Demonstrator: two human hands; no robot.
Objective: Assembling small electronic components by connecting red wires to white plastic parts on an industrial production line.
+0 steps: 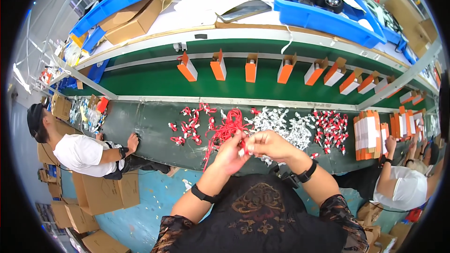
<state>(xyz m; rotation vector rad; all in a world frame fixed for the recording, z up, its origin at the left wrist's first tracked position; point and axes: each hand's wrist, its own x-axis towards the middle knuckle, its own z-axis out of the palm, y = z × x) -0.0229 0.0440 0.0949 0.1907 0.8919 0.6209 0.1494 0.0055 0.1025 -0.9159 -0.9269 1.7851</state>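
My left hand (229, 154) and my right hand (270, 145) meet over the near edge of the dark green bench (154, 131). Between their closed fingertips is a small red cord (242, 145) with a white part; the fingers cover most of it. Just beyond my hands lies a loose heap of long red cords (230, 124). Small bundled red cords (191, 126) are scattered left of that heap. To its right is a pile of bundled white cords (272, 121), followed by a dense group of red-and-white bundles (331, 129).
Orange-and-white boxes (367, 136) are packed together on the bench at right. Open boxes (251, 68) line the ledge behind. A blue bin (323, 11) with black round parts sits on the upper shelf. Co-workers (82, 152) are at left and right; cartons (105, 192) stand on the floor.
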